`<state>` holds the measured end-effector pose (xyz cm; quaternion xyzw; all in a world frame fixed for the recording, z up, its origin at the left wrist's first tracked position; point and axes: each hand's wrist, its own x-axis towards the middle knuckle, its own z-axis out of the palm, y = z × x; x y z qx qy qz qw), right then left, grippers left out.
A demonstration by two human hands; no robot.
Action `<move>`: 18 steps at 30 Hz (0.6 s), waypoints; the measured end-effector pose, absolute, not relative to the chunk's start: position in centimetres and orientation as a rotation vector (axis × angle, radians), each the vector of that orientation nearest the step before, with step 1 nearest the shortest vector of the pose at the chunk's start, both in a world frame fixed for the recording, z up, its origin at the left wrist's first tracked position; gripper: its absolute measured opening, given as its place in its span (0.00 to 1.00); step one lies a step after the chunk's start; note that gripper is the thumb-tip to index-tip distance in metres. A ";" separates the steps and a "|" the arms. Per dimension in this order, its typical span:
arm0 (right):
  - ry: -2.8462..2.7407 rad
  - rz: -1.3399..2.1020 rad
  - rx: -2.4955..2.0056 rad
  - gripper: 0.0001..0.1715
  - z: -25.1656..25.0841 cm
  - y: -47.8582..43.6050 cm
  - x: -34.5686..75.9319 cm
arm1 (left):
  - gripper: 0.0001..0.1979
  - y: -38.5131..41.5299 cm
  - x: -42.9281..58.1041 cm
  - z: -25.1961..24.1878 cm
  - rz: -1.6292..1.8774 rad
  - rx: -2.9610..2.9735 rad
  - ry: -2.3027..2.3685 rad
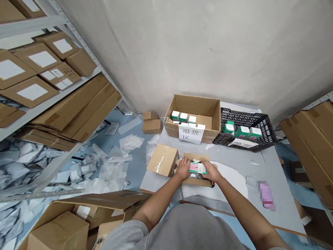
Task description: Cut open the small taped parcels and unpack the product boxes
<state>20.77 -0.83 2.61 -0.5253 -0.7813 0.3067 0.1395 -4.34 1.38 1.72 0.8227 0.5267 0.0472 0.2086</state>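
Note:
On the table, a small open cardboard box (199,182) lies in front of me with its flaps spread. Within it is a pink and green product box (194,168) with a pale label, and some clear wrapping shows beside it. My left hand (183,168) has its fingers curled at the left end of the product box. At the opposite end, my right hand (211,172) grips its right side. The undersides of both hands are hidden. A closed cardboard carton (162,159) stands just left of my left hand.
Behind are a large cardboard box (171,130) and a black plastic crate (270,133), both holding green and white boxes. A pixelated purple item (266,195) lies at right. Shelves (88,78) with cartons stand left; scattered paper (131,142) covers the floor.

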 end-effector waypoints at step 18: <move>-2.138 0.768 -1.658 0.32 4.1 -2.3 22.3 | 0.33 2.5 -5.1 5.1 0.300 2.159 1.280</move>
